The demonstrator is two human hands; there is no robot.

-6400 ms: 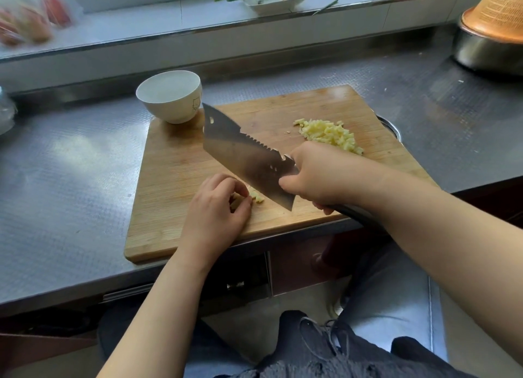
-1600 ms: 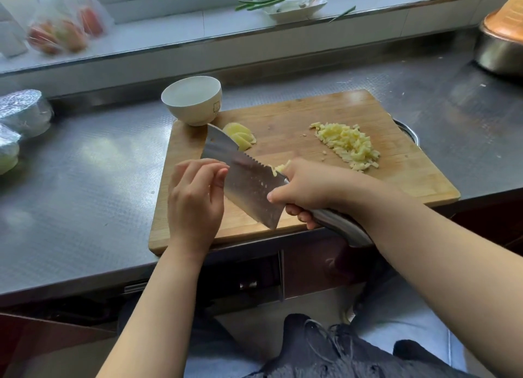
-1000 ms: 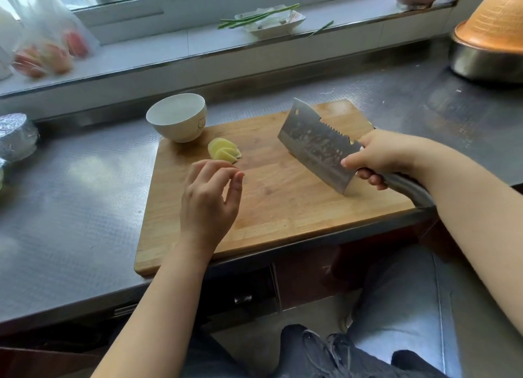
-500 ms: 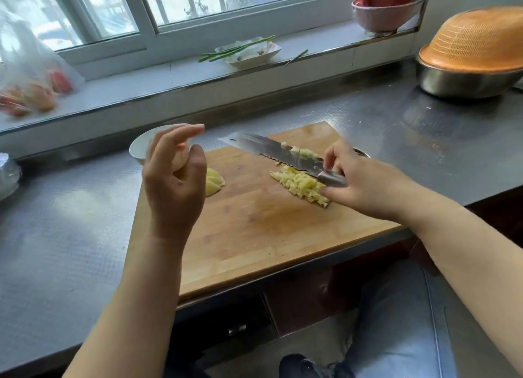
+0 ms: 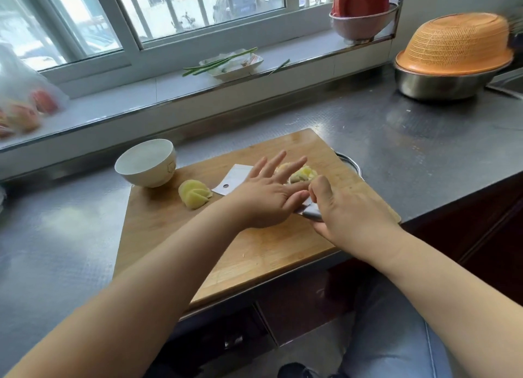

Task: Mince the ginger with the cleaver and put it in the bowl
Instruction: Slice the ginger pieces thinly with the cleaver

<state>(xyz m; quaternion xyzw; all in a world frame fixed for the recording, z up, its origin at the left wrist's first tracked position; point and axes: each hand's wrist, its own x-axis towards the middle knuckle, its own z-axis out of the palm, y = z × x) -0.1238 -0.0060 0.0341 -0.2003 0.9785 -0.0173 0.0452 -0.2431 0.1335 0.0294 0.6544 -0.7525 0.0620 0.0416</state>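
Note:
On the wooden cutting board [image 5: 254,253] the cleaver [image 5: 232,179] lies nearly flat, its blade tip pointing left. My right hand [image 5: 348,210] grips its handle. My left hand [image 5: 266,194] stretches over the blade with straight fingers reaching the minced ginger [image 5: 304,174], which is piled by the blade and partly hidden by my fingers. A stack of ginger slices [image 5: 194,195] sits on the board to the left. The white bowl [image 5: 147,167] stands at the board's far left corner, and I see nothing inside it.
A steel basin topped by an orange colander [image 5: 455,58] stands far right. On the windowsill are a plate with green scallions [image 5: 232,62], stacked red and pink bowls [image 5: 360,15] and a bag of produce [image 5: 22,100]. The steel counter [image 5: 56,236] surrounds the board.
The cleaver went from cutting at the board's front to lying flat at the minced pile on the right. My left hand rose, then came down with spread fingers over the blade and ginger.

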